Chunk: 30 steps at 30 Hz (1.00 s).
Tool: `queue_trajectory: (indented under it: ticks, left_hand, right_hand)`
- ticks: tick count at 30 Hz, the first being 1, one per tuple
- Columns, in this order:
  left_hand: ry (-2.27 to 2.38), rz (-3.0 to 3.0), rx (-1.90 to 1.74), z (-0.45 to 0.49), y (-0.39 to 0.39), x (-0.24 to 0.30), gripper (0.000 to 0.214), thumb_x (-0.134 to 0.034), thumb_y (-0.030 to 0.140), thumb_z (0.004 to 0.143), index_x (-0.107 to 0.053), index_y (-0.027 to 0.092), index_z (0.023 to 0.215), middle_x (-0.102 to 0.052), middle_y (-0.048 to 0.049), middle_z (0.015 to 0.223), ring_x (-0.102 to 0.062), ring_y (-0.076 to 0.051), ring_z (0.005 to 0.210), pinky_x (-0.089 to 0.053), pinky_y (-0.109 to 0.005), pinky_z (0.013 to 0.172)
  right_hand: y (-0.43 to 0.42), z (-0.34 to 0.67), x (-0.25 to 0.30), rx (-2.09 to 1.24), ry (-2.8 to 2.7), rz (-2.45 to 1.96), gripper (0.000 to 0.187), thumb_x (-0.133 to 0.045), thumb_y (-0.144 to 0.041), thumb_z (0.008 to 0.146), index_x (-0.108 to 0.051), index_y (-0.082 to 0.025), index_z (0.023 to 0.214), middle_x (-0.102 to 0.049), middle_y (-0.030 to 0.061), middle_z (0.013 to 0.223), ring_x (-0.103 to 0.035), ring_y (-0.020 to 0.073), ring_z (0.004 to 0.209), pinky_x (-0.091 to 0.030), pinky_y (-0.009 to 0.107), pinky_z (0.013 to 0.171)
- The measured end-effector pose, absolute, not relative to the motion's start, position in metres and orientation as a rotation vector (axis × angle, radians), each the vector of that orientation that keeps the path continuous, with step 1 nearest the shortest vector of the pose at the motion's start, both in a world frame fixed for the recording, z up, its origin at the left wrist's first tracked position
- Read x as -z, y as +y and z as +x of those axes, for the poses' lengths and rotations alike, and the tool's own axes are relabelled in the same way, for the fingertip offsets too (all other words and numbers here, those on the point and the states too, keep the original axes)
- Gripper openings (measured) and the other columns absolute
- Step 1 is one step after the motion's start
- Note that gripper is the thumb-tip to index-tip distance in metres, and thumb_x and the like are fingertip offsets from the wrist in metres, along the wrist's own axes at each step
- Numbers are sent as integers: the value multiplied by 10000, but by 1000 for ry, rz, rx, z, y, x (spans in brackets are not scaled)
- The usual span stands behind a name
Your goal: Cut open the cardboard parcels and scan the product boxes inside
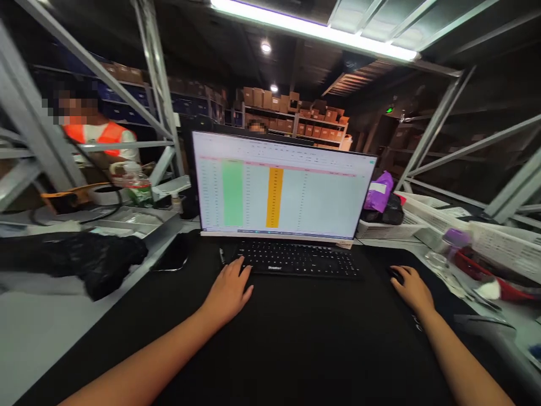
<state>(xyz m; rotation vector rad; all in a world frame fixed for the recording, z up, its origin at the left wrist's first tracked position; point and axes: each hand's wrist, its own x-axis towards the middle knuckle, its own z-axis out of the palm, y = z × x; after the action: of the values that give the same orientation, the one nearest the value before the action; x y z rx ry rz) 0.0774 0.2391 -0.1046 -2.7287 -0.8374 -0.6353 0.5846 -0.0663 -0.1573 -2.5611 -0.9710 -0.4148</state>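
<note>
My left hand rests at the left end of a black keyboard, its fingers spread over the keys and the thumb apart. A dark computer mouse sits under my right hand, whose fingers curve over it. Behind the keyboard stands a monitor with a spreadsheet that has a green column and an orange column. A pen lies just left of the keyboard. Beneath everything spreads a black desk mat.
On the left are a black plastic bag, a phone, a tray and a bottle. White baskets and a purple package stand at right. A person in an orange vest is beyond the metal frame.
</note>
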Motion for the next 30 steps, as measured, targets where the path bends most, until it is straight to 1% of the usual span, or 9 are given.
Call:
queue_trajectory:
  ticks: [3, 8, 11, 13, 15, 18, 23, 28, 30]
  left_hand:
    - [-885, -2781, 607, 77, 232, 99, 459, -604, 260, 886, -592, 91, 1314, -494, -266, 1481, -509, -382, 1363, -434, -539, 1139]
    - [-927, -2789, 582, 74, 227, 96, 468, -624, 272, 883, -563, 136, 1327, -469, -227, 1517, -481, -352, 1393, -405, -521, 1165]
    - [-936, -2791, 588, 74, 226, 97, 469, -628, 262, 883, -567, 120, 1325, -460, -245, 1519, -479, -364, 1394, -400, -530, 1167]
    - [-934, -2796, 593, 75, 227, 98, 473, -636, 253, 880, -570, 109, 1325, -458, -257, 1517, -482, -374, 1391, -400, -538, 1166]
    - [-930, -2800, 595, 75, 227, 98, 476, -641, 250, 879, -569, 111, 1329, -458, -256, 1518, -484, -376, 1390, -405, -543, 1163]
    - [-929, -2800, 588, 75, 226, 97, 475, -642, 254, 884, -567, 118, 1333, -461, -249, 1518, -483, -375, 1392, -406, -543, 1164]
    - [-946, -2797, 553, 74, 223, 94, 482, -647, 270, 886, -563, 116, 1335, -460, -248, 1518, -481, -370, 1394, -404, -537, 1169]
    - [-962, -2802, 519, 74, 221, 92, 481, -637, 288, 898, -559, 124, 1343, -451, -241, 1529, -464, -367, 1410, -400, -534, 1174]
    - [-963, -2808, 514, 74, 221, 91, 488, -639, 282, 897, -560, 108, 1345, -446, -254, 1528, -463, -374, 1409, -393, -538, 1178]
  right_hand:
    - [-68, 596, 165, 409, -989, -2522, 612, -386, -506, 823, -686, -179, 1244, -552, 173, 1287, -603, 354, 1150, -503, 508, 977]
    - [-66, 624, 186, 474, -1033, -2416, 718, -415, -599, 770, -612, -162, 1304, -593, 174, 1187, -601, 367, 1148, -509, 504, 964]
    - [-65, 630, 190, 470, -1061, -2382, 724, -433, -611, 739, -596, -123, 1248, -614, 202, 1178, -592, 390, 1169, -501, 508, 985]
    - [-65, 630, 189, 454, -1071, -2359, 681, -448, -619, 718, -611, -137, 1170, -629, 203, 1153, -594, 387, 1168, -486, 502, 1021]
    - [-64, 630, 188, 425, -1085, -2341, 665, -457, -628, 715, -623, -154, 1152, -632, 191, 1156, -599, 379, 1169, -473, 500, 1044]
    - [-64, 632, 191, 379, -1089, -2329, 691, -457, -643, 726, -633, -180, 1209, -620, 169, 1200, -607, 379, 1182, -466, 511, 1055]
    - [-64, 633, 196, 396, -1057, -2286, 674, -478, -648, 723, -597, -247, 1251, -597, 158, 1217, -585, 428, 1216, -480, 555, 1019]
    - [-62, 631, 194, 384, -1055, -2221, 562, -519, -627, 673, -604, -263, 1092, -632, 175, 1109, -610, 438, 1146, -477, 550, 1032]
    - [-62, 635, 196, 364, -1086, -2224, 569, -509, -639, 691, -618, -259, 1100, -631, 170, 1146, -609, 424, 1169, -463, 538, 1059]
